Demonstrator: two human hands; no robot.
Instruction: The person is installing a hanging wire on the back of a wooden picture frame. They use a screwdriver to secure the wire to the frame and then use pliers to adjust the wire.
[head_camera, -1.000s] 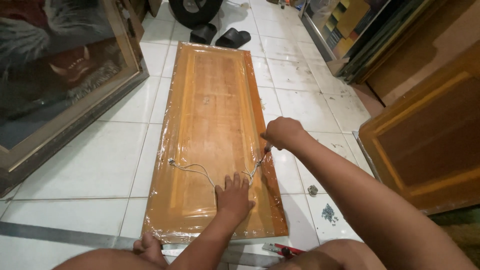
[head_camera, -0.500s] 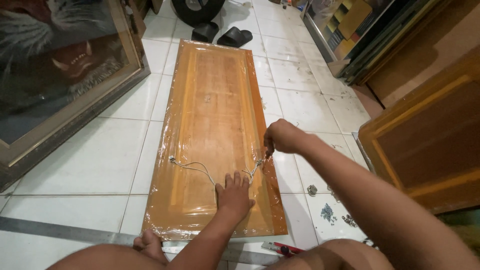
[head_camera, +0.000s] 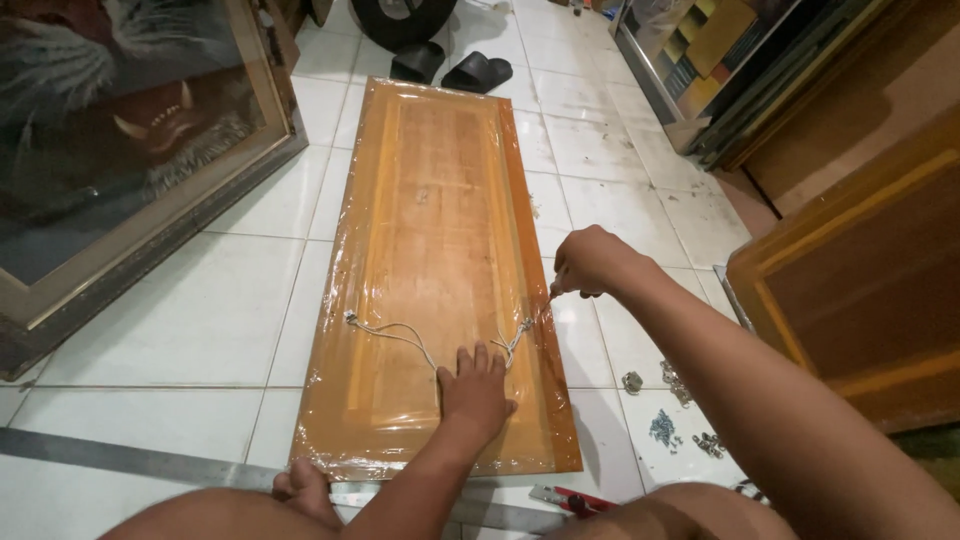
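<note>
Board: a long orange-brown wooden board (head_camera: 440, 250) lies flat on the white tile floor (head_camera: 180, 340). It is wrapped in shiny clear plastic. It runs from just under the left hand far away up the floor.

String: a thin white string (head_camera: 400, 335) lies on the near part of the board. One end sits at the board's left side. The other end goes to the right edge, close to the right hand. The middle sags toward the left hand.

Left hand: the left hand (head_camera: 475, 390) lies flat on the board, fingers spread, palm down. It holds nothing. Its fingertips are right by the string.

Right hand: the right hand (head_camera: 590, 262) is closed in a fist at the board's right edge. It seems to pinch a small thin thing, maybe a tool or the string end, but it is too small to tell.

Small metal bits: little screws and bits (head_camera: 665, 415) lie loose on the tiles, to the right of the left hand and below the right arm.

Ruler: a long flat metal strip (head_camera: 130, 455) lies on the floor near the left hand's side, by the board's near end.

Picture: a big framed picture (head_camera: 120, 150) leans far to the left of both hands.

Sandals: black sandals (head_camera: 450, 68) sit past the far end of the board.

Brown panel: a brown wooden panel (head_camera: 860, 290) stands to the right of the right arm.
</note>
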